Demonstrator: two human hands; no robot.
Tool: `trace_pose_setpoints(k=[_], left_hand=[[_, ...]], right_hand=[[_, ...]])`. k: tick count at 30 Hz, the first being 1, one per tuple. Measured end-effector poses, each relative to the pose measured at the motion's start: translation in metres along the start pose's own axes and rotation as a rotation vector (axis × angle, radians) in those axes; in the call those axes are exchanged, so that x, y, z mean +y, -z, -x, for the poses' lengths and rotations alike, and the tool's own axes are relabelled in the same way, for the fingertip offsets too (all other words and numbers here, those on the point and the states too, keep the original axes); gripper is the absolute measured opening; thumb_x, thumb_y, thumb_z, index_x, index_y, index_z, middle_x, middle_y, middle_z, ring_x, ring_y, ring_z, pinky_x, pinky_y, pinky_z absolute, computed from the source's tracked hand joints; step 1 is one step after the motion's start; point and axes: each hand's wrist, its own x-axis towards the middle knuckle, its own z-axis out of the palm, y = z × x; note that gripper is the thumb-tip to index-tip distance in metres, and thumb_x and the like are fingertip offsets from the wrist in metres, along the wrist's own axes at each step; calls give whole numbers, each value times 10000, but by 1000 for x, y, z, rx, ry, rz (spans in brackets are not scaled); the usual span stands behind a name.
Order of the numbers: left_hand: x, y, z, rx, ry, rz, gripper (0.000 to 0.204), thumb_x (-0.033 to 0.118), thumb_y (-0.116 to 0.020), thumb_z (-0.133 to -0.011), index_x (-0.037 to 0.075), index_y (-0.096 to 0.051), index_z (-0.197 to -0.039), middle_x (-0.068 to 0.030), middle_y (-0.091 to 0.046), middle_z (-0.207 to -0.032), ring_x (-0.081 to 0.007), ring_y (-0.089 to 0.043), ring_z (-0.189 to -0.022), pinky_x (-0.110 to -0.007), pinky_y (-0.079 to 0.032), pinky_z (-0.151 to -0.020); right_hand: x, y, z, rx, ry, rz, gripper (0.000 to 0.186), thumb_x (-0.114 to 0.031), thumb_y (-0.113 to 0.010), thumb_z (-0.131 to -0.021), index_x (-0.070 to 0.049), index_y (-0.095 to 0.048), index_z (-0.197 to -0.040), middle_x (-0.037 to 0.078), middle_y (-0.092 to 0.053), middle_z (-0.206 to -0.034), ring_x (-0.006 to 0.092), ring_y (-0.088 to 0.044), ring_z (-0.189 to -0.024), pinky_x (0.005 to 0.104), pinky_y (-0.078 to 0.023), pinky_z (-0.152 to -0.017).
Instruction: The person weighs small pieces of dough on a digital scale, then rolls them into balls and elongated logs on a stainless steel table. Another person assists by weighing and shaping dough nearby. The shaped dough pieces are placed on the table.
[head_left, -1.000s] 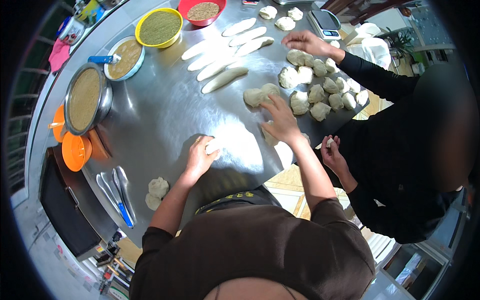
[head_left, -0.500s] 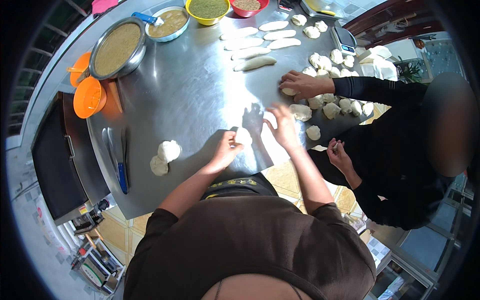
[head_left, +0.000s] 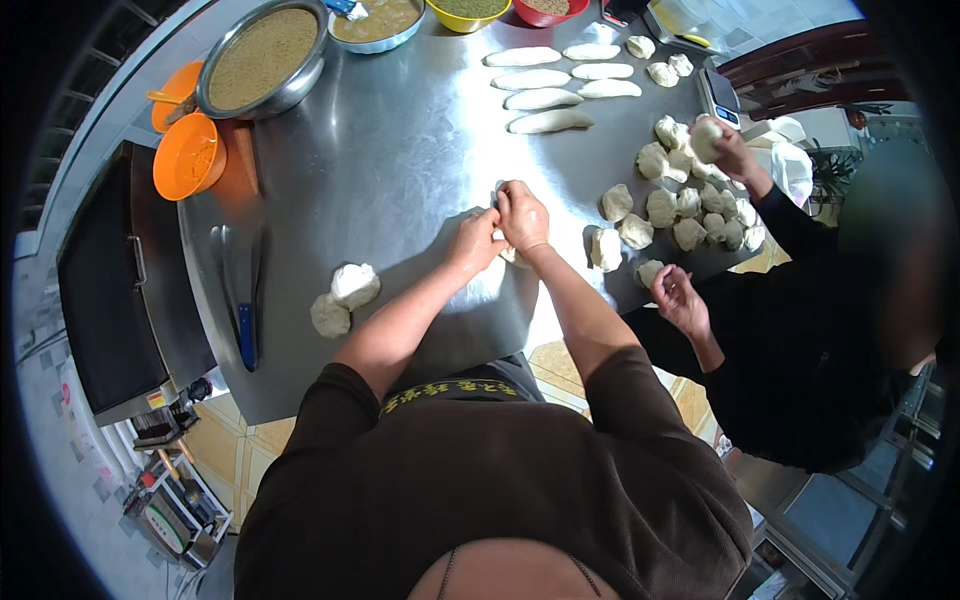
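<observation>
Both my hands are together over the middle of the steel table, closed on a piece of dough that mostly hides beneath them. My left hand pinches it from the left. My right hand curls over it, fingers bent and touching the left. To the left lie two dough lumps, touching each other. Several long, flattened dough strips rest in two columns farther back. Many round dough lumps are grouped at the right.
A co-worker at the right holds up a dough lump; their other hand is low by the table edge. Around the rim: a steel bowl of filling, orange bowls, a blue-handled knife, a yellow bowl and a scale.
My right hand has come left to join the left hand on the dough. The co-worker's upper hand has lifted a dough lump up and right. The whole view has shifted slightly.
</observation>
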Motion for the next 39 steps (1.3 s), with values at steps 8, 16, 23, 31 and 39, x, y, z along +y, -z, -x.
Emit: trace_pose_setpoints(k=[8,16,23,31,39], left_hand=[[-12,-16,76,-243,-92,-63,95,39,-650,-786,46,-583,-852,-156,-655,-787,-311,-662,-765,-406,-514,-670],[-10,9,-37,-226,43,-171,393,252,-856,-660,16,-570,-792,-169,-625,-728,-342,-635,-716,-421,-487,-633],[31,-11,56,-408,482,105,164,102,-598,-853,-52,-649,-825,-163,-692,-695,-225,-684,-544,-354,-554,-560],[6,34,-17,73,-6,-228,346,161,-820,-706,11,-527,-815,-193,-601,-852,-402,-593,-809,-471,-476,-691],[7,31,72,-85,-324,-119,35,1,-601,-778,25,-596,-802,-156,-587,-949,-360,-569,-945,-439,-468,-825]], right_hand=[[4,5,89,-21,51,111,131,-175,-546,-922,-75,-624,-952,176,-680,-834,402,-654,-699,480,-524,-639],[12,3,-34,44,-45,-49,202,-205,-493,-942,-38,-605,-949,195,-666,-940,421,-632,-840,493,-491,-762],[0,-11,79,8,-188,113,152,-218,-513,-915,-81,-566,-955,197,-645,-661,388,-644,-601,510,-498,-565],[-7,-17,-37,27,98,32,166,-221,-579,-870,-63,-533,-891,166,-632,-765,366,-634,-764,480,-502,-672],[-14,-1,64,57,174,87,98,-153,-612,-814,-76,-560,-847,138,-600,-701,335,-636,-649,446,-515,-591]])
